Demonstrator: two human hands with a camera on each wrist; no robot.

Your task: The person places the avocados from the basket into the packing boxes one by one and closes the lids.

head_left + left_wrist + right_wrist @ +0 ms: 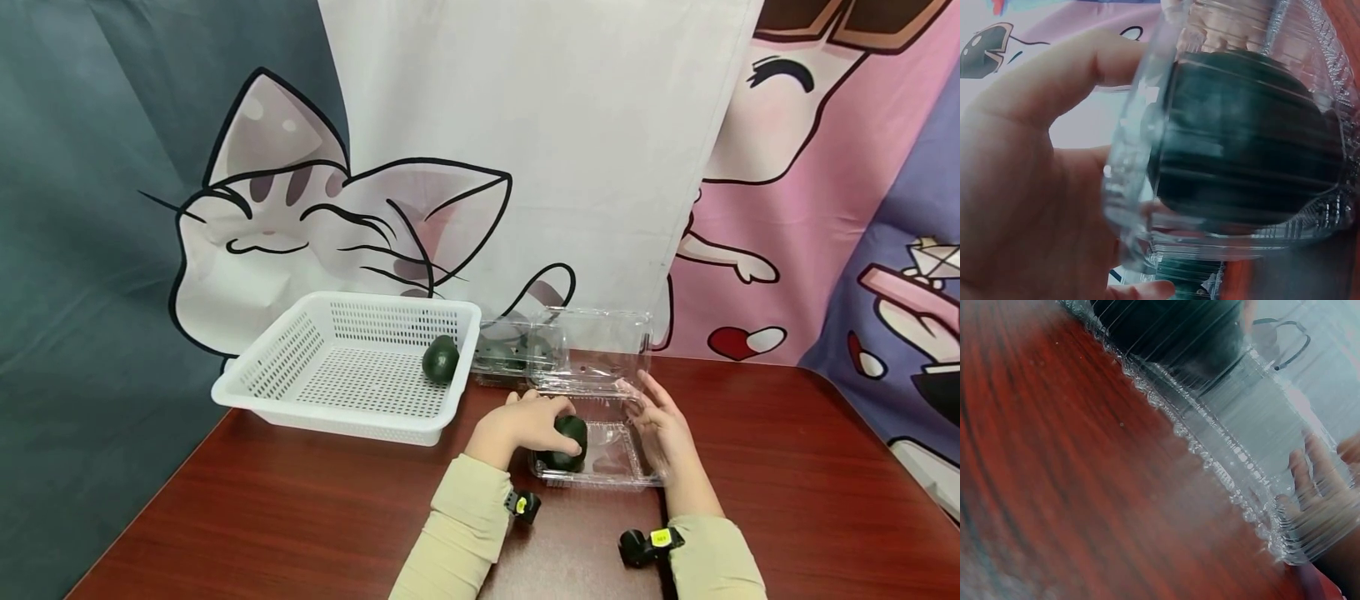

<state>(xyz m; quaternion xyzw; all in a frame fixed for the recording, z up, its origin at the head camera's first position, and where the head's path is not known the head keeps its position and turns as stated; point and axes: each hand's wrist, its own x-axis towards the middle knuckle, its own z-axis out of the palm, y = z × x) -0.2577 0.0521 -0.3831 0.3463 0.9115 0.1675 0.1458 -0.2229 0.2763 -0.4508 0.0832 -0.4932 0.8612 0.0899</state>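
Observation:
My left hand [528,429] grips a dark green avocado [572,433] at the left end of a clear plastic clamshell box [611,479]. Its thumb lies across the avocado's front, and its index finger curves over the top. Through the box's wall in the left wrist view, the avocado [1241,137] looks large and dark; whether another lies under it, I cannot tell. The box's lid [600,346] stands raised at the back. Against the box's right side rests my right hand [667,433], its fingers fairly straight. In the right wrist view these fingers [1322,475] show through the plastic.
A white perforated basket [330,417] stands to the left, with one avocado [440,360] at its right side. Between basket and lid sits another clear box [498,358] with dark green things inside. A printed cloth [585,167] hangs behind the reddish-brown table [300,517].

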